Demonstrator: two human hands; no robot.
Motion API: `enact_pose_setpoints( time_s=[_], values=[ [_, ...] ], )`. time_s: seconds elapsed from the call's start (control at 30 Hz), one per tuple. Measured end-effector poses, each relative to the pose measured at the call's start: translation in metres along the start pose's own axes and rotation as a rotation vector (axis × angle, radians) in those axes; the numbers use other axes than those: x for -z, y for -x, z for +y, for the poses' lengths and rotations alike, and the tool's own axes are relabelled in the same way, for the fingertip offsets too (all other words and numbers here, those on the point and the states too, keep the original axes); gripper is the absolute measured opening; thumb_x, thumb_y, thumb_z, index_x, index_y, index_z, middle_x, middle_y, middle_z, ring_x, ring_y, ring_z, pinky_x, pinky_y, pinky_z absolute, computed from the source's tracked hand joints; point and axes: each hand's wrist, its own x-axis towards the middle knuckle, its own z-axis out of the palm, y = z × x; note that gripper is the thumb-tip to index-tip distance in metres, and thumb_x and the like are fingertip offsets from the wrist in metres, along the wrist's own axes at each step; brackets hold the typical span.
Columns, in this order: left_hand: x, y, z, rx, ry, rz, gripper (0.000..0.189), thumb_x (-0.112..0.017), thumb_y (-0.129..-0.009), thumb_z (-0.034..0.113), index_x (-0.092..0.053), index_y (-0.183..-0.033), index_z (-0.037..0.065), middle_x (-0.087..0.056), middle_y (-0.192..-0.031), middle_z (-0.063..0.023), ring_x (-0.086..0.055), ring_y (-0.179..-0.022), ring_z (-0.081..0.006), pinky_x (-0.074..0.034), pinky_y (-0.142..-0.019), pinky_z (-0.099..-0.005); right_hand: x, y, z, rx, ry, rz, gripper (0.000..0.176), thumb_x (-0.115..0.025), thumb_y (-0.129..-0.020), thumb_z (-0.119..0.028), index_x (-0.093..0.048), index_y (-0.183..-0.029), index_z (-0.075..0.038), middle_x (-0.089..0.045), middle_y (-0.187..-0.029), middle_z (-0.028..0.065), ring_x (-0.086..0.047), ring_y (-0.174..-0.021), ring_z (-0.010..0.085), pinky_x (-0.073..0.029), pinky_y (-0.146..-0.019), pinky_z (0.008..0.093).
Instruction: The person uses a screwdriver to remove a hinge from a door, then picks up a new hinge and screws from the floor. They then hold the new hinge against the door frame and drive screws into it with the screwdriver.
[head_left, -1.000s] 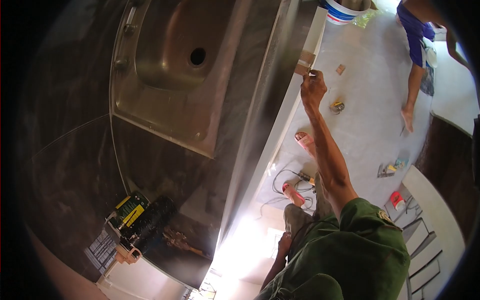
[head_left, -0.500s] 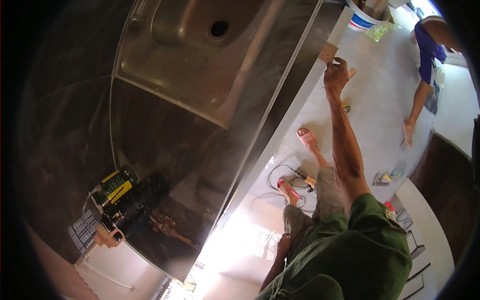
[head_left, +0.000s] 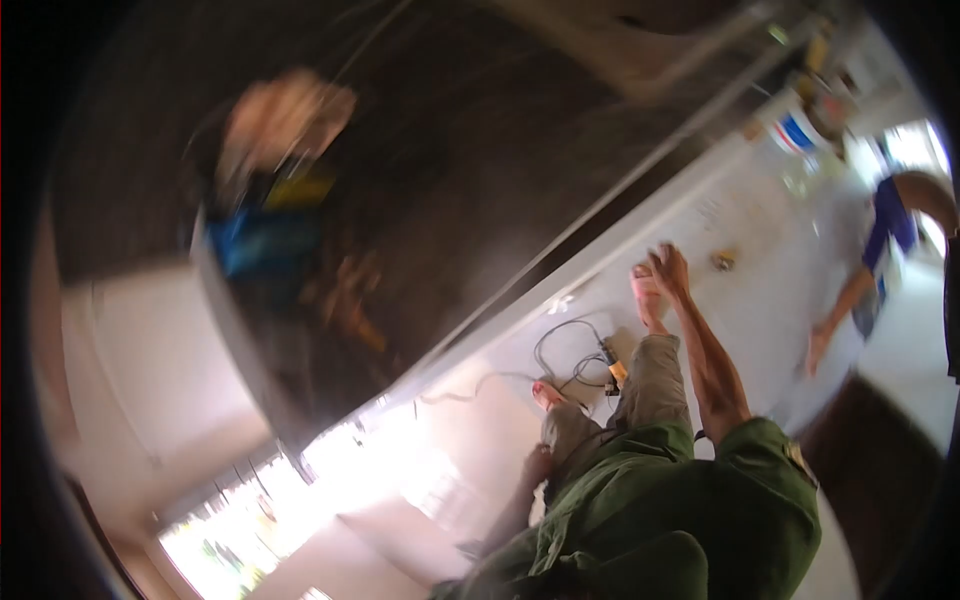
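My right hand (head_left: 668,268) hangs over the floor in front of me, above a pink sandal (head_left: 647,288) on one of my feet. Its fingers are loosely bent and apart, and I see nothing in them. Down beside my thigh is my left hand (head_left: 538,465), dark and smeared, so its fingers cannot be made out. Left of my legs runs a dark countertop (head_left: 480,190). A corded power tool (head_left: 612,370) with an orange-yellow body lies on the floor by my feet.
Blurred items stand on the counter: a pinkish object (head_left: 285,120), a blue one (head_left: 265,240) and a brown one (head_left: 350,300). A white bucket (head_left: 795,130) stands farther off. At the right, another person in purple (head_left: 885,225) bends with a hand near the floor.
My right hand has drawn back from a small brown block at the counter's edge and now hangs nearer my feet. My view has swung, and the sink has slid toward the top edge.
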Motion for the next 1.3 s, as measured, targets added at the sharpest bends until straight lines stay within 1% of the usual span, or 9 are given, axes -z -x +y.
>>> enact_pose_setpoints(
  time_s=[0.07,0.13,0.2,0.27,0.4,0.67,0.87,1.17,1.3],
  values=[
    [-0.001,-0.011,-0.061,-0.022,0.749,0.038,0.033,-0.052,-0.095,0.029,-0.055,-0.125,0.015,-0.06,-0.084,-0.0127,-0.056,-0.066,-0.0256,-0.044,-0.056,-0.0372,-0.053,0.078,-0.017,0.138,-0.077,-0.22,0.042,-0.064,-0.088,-0.032,-0.061,-0.112,0.002,-0.067,-0.104,0.0223,-0.064,-0.099,0.0392,-0.05,-0.087,0.0463],
    [0.015,-0.01,-0.104,-0.019,1.07,0.142,0.03,-0.053,-0.097,0.031,-0.052,-0.125,0.018,-0.059,-0.065,-0.0073,-0.053,-0.046,-0.0175,-0.041,-0.038,-0.033,-0.109,0.16,-0.026,0.093,-0.008,-0.506,0.04,-0.068,-0.085,-0.032,-0.063,-0.108,0.0,-0.069,-0.097,0.0184,-0.067,-0.092,0.0356,-0.052,-0.083,0.043],
    [0.049,-0.007,-0.128,0.136,0.868,0.365,0.024,-0.053,-0.098,0.024,-0.053,-0.122,0.02,-0.053,-0.058,-0.002,-0.049,-0.045,-0.013,-0.038,-0.036,-0.0289,-0.147,0.247,-0.061,0.273,0.004,-0.508,0.036,-0.072,-0.082,-0.031,-0.065,-0.101,-0.002,-0.07,-0.092,0.0143,-0.068,-0.088,0.0311,-0.053,-0.08,0.0395],
    [0.099,0.032,-0.164,0.163,1.237,0.327,0.028,-0.053,-0.097,0.016,-0.049,-0.125,0.019,-0.055,-0.07,-0.0019,-0.045,-0.044,-0.0092,-0.035,-0.035,-0.0261,-0.216,0.319,-0.053,0.354,0.044,-0.846,0.03,-0.073,-0.081,-0.029,-0.066,-0.096,-0.004,-0.07,-0.089,0.0143,-0.069,-0.086,0.0304,-0.054,-0.077,0.0385],
    [0.148,0.096,-0.253,0.19,1.478,0.621,0.035,-0.056,-0.096,0.013,-0.046,-0.129,0.019,-0.056,-0.076,-0.007,-0.044,-0.046,-0.0102,-0.032,-0.035,-0.0232,-0.235,0.461,-0.212,0.422,-0.054,-1.039,0.027,-0.072,-0.082,-0.026,-0.066,-0.095,-0.003,-0.069,-0.092,0.0171,-0.067,-0.087,0.0342,-0.053,-0.078,0.0393],
    [0.268,0.154,-0.346,0.163,1.86,1.009,0.052,-0.067,-0.088,0.008,-0.04,-0.131,0.016,-0.061,-0.091,-0.0079,-0.054,-0.063,-0.0103,-0.034,-0.043,-0.0209,-0.396,0.522,-0.38,1.114,-0.248,-0.703,0.041,-0.077,-0.079,-0.019,-0.061,-0.113,-0.002,-0.061,-0.112,0.0225,-0.057,-0.106,0.0415,-0.048,-0.093,0.0462],
    [0.364,0.123,-0.366,0.084,1.827,0.984,0.061,-0.071,-0.086,0.01,-0.036,-0.135,0.015,-0.063,-0.095,-0.009,-0.056,-0.068,-0.0126,-0.037,-0.046,-0.0234,-0.458,0.529,-0.518,0.916,-0.145,-0.734,0.058,-0.079,-0.076,-0.022,-0.057,-0.123,0.003,-0.057,-0.122,0.0204,-0.051,-0.117,0.0385,-0.043,-0.101,0.0438],
    [0.455,0.034,-0.41,0.189,1.928,0.933,0.076,-0.081,-0.079,0.015,-0.031,-0.137,0.013,-0.06,-0.093,-0.0079,-0.055,-0.066,-0.0116,-0.033,-0.043,-0.0205,-0.542,0.549,-0.566,0.912,0.028,-0.752,0.072,-0.082,-0.072,-0.031,-0.052,-0.133,-0.01,-0.05,-0.133,0.0094,-0.044,-0.127,0.0292,-0.035,-0.099,0.0502],
    [0.467,0.029,-0.411,0.055,1.991,0.873,0.074,-0.083,-0.077,0.011,-0.034,-0.131,0.016,-0.06,-0.097,-0.015,-0.055,-0.06,-0.0131,-0.03,-0.038,-0.0196,-0.549,0.555,-0.572,0.915,0.067,-0.749,0.067,-0.081,-0.073,-0.03,-0.054,-0.131,-0.01,-0.051,-0.131,0.0078,-0.045,-0.126,0.0285,-0.035,-0.097,0.0503]
  ],
)
